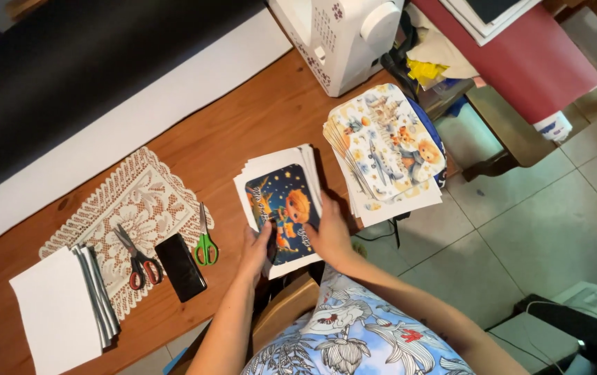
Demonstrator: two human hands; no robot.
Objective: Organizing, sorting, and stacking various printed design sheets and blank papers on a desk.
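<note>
A stack of white sheets topped by a dark blue cartoon print (283, 201) lies on the wooden table (243, 125). My left hand (257, 248) grips the stack's near edge, thumb on the print. My right hand (330, 232) holds its right edge. A second stack of pale prints with a cartoon animal (385, 149) lies to the right, fanned at the table's edge.
A lace doily (139, 208) carries red-handled scissors (137, 262) and a black phone (181, 267); green-handled scissors (205, 239) lie beside it. White and grey sheets (62, 312) sit at the left. A white sewing machine (337, 38) stands at the back. Tiled floor lies to the right.
</note>
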